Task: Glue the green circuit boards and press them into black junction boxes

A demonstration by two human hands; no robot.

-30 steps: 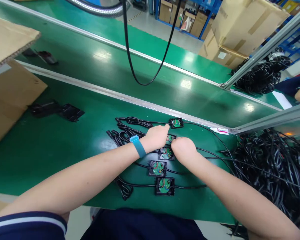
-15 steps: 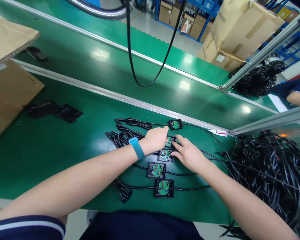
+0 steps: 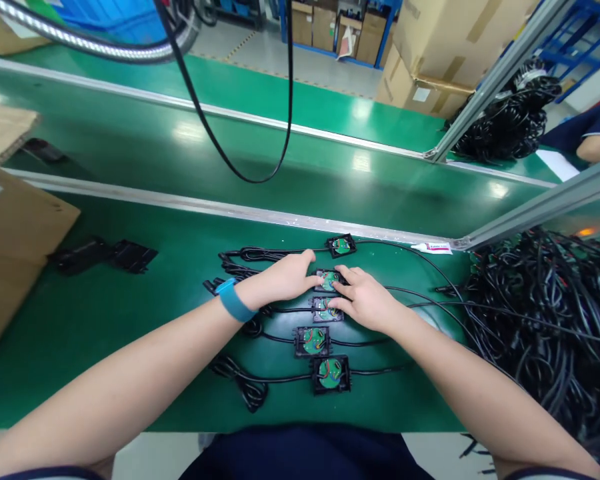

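Five small black plastic cases with round green circuit boards and coloured wires lie in a column. My left hand (image 3: 291,276) is at the left end of the second case from the back (image 3: 327,281). Its thumb touches that end and its index finger is raised apart. At the right end, my right hand (image 3: 373,300) grips the same case between fingers on its far edge and board. My right thumb reaches over the third case (image 3: 324,309). Nearer me sit the fourth case (image 3: 312,341) and the front case (image 3: 331,375); the rearmost case (image 3: 341,246) stands by the rail.
Black cables run from both ends of the cases, with coiled bundles (image 3: 253,390) at left. A large cable heap (image 3: 550,320) fills the right. A white tube (image 3: 433,247) lies by the metal rail (image 3: 260,215). A cardboard box (image 3: 25,247) and black plastic parts (image 3: 130,256) are at left.
My left hand has drawn back left from the second case, with thumb and index finger spreading apart. My right hand stays at its right end. The whole view has shifted somewhat.
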